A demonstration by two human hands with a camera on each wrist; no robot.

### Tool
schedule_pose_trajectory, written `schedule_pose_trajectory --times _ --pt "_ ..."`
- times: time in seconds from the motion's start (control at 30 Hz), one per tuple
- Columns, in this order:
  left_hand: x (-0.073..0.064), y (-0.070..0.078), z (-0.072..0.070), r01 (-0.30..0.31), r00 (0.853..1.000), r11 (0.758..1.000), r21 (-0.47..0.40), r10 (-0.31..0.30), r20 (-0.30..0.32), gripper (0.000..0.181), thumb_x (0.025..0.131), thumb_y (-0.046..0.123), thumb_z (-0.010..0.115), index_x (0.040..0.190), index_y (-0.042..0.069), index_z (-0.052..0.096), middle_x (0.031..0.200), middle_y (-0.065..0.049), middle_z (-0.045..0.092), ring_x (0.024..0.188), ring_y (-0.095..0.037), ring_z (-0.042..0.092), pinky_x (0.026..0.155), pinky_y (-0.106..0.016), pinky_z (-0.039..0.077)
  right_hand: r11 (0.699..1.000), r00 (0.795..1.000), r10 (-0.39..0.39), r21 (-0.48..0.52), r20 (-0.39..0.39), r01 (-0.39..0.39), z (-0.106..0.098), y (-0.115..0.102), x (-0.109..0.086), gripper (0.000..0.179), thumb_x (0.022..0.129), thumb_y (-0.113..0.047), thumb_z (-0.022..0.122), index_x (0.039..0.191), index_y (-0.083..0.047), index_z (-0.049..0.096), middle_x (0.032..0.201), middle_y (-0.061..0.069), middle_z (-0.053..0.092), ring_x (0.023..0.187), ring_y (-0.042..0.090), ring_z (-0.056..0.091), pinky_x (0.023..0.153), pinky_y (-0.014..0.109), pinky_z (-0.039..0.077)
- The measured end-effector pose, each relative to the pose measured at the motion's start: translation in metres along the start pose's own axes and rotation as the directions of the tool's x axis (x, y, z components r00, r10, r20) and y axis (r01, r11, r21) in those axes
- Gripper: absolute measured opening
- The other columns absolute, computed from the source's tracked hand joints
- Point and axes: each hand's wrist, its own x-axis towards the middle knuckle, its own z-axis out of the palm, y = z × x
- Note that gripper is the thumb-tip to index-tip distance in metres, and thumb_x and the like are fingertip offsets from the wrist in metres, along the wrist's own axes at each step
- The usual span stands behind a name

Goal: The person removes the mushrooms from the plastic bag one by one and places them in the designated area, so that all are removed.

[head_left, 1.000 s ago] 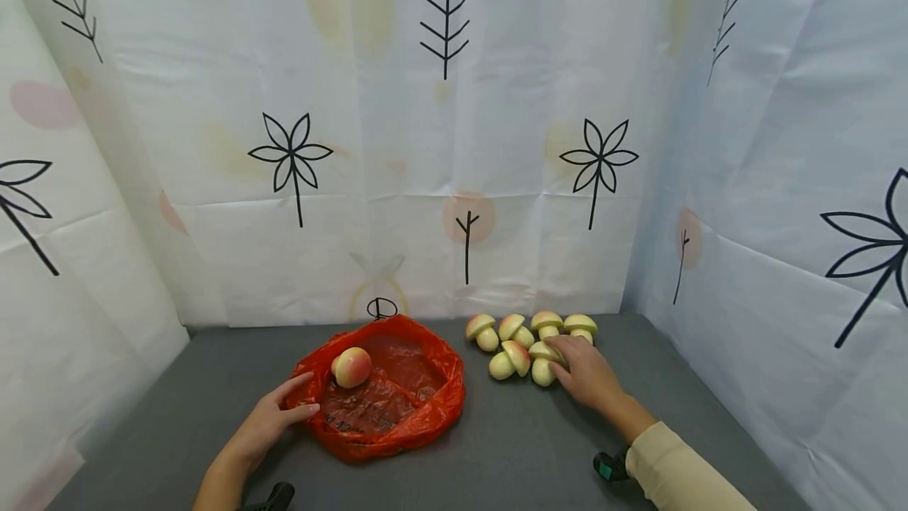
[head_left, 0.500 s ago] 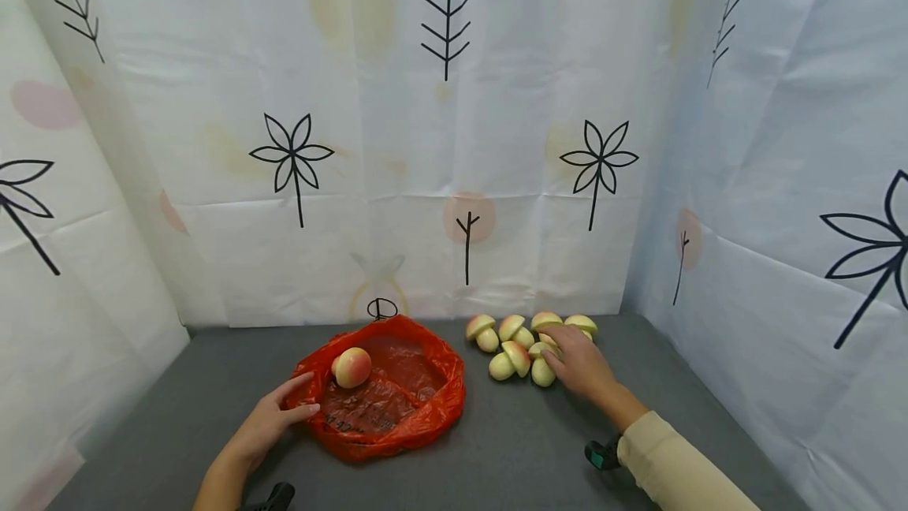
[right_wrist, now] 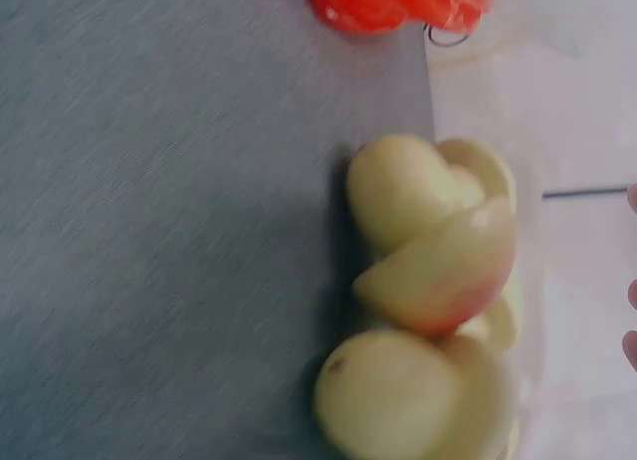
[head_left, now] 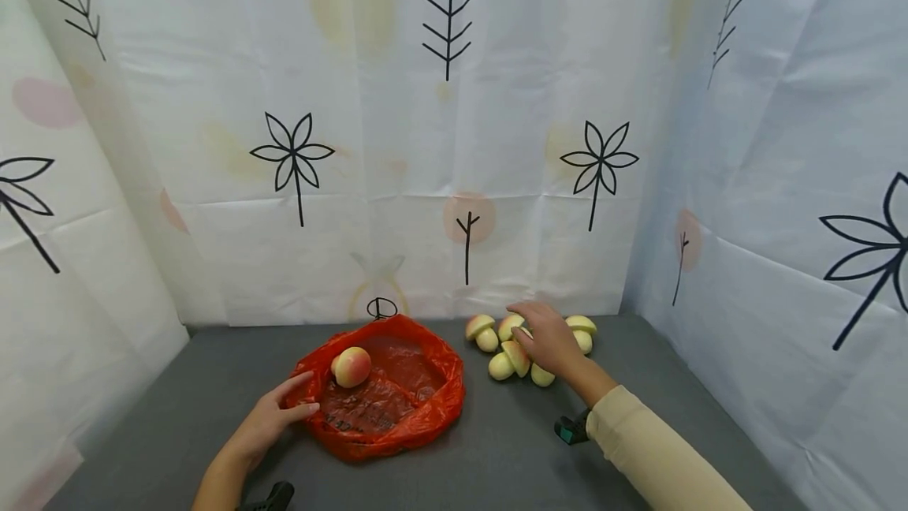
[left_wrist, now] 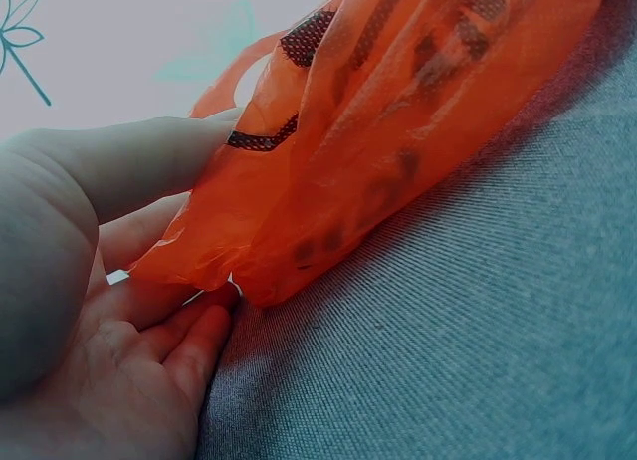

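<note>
A red plastic bag (head_left: pixel 433 420) lies spread with its mouth facing up, and a toy mushroom (head_left: pixel 352 367) with a red-blushed cap rests inside. My left hand (head_left: pixel 258 424) grips the bag's left edge, thumb on one side and fingers (left_wrist: pixel 199 345) underneath. To the right of the bag stands a cluster of several pale yellow toy mushrooms (head_left: pixel 500 367), some with reddish caps. My right hand (head_left: pixel 549 341) reaches over the cluster with fingers extended, hiding part of it. Mushrooms (right_wrist: pixel 383 395) fill the middle of the right wrist view; only fingertips (right_wrist: pixel 631 348) show at its edge.
A grey cloth-covered table (head_left: pixel 496 464) holds everything. White patterned curtains (head_left: pixel 454 140) rise behind it and on both sides, close behind the mushrooms. Each wrist wears a dark camera, such as the right wrist camera (head_left: pixel 571 430).
My right hand has moved left and back, from the front right mushroom to over the back row. The left hand and the bag have stayed put.
</note>
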Motion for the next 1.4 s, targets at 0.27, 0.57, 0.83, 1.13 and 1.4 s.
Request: schedule_pose_trajectory --times 0.27,0.57,0.83,1.13,1.4 --pt "0.0 0.0 0.001 0.005 1.0 1.0 -0.002 -0.005 -0.006 0.075 0.093 0.03 0.067 0.151 0.003 0.029 0.154 -0.03 0.017 0.139 -0.049 0.018 0.106 -0.061 0.028 0.998 0.998 -0.056 0.037 -0.03 0.057 0.008 -0.019 0.027 0.037 0.087 -0.009 0.073 0.123 -0.006 0.064 0.122 0.012 0.063 0.114 0.032 0.056 0.093 0.048 0.047" --pt "-0.001 0.0 -0.001 -0.001 1.0 1.0 -0.016 0.001 -0.011 0.075 0.092 0.027 0.068 0.151 0.003 0.03 0.154 -0.03 0.017 0.139 -0.048 0.018 0.107 -0.06 0.028 0.994 0.996 -0.082 0.077 -0.027 0.084 0.025 -0.04 0.048 0.036 0.09 -0.012 0.07 0.125 -0.009 0.063 0.124 0.01 0.062 0.114 0.029 0.056 0.093 0.044 0.048" --pt "-0.002 0.002 0.0 -0.006 1.0 1.0 -0.013 0.006 -0.014 0.074 0.092 0.027 0.069 0.151 0.003 0.03 0.154 -0.03 0.018 0.139 -0.047 0.018 0.107 -0.06 0.028 0.985 0.994 -0.102 0.141 -0.028 0.105 0.045 -0.065 0.061 0.038 0.088 -0.008 0.072 0.124 -0.007 0.062 0.125 0.012 0.06 0.117 0.029 0.053 0.097 0.042 0.046" --pt "0.001 0.0 -0.001 -0.013 1.0 1.0 0.001 0.013 -0.01 0.075 0.091 0.028 0.069 0.151 0.004 0.031 0.155 -0.03 0.015 0.14 -0.047 0.014 0.108 -0.062 0.024 0.976 0.996 -0.083 0.202 -0.035 0.088 0.069 -0.093 0.067 0.041 0.089 -0.012 0.071 0.128 -0.007 0.059 0.129 0.011 0.056 0.121 0.028 0.052 0.099 0.042 0.044" --pt "-0.001 0.001 -0.001 -0.004 1.0 1.0 -0.022 0.004 -0.013 0.075 0.091 0.027 0.07 0.151 0.004 0.031 0.155 -0.029 0.015 0.141 -0.047 0.014 0.108 -0.061 0.024 0.97 0.999 -0.034 0.243 0.041 0.023 0.093 -0.118 0.067 0.049 0.092 -0.022 0.069 0.137 -0.011 0.052 0.135 0.007 0.052 0.123 0.025 0.051 0.098 0.04 0.046"
